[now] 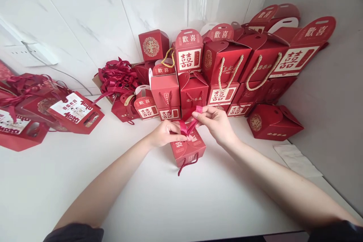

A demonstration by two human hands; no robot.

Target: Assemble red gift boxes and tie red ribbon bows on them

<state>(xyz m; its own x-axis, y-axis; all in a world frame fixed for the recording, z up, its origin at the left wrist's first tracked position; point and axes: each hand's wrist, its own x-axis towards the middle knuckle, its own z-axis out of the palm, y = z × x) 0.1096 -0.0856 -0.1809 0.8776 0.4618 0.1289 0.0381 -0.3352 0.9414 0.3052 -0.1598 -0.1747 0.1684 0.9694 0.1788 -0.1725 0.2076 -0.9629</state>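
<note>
A small red gift box (187,151) with a rope handle stands on the white table (159,200), right in front of me. A red ribbon (190,123) runs across its top. My left hand (166,133) pinches one end of the ribbon just above the box. My right hand (215,120) pinches the other end, held a little higher. Both hands are closed on the ribbon.
Many red gift boxes (227,68) are stacked against the tiled wall behind. A heap of red ribbons (117,75) lies at the back left. More red boxes (42,109) lie at the far left. One box (272,121) and a white sheet (297,160) lie at the right.
</note>
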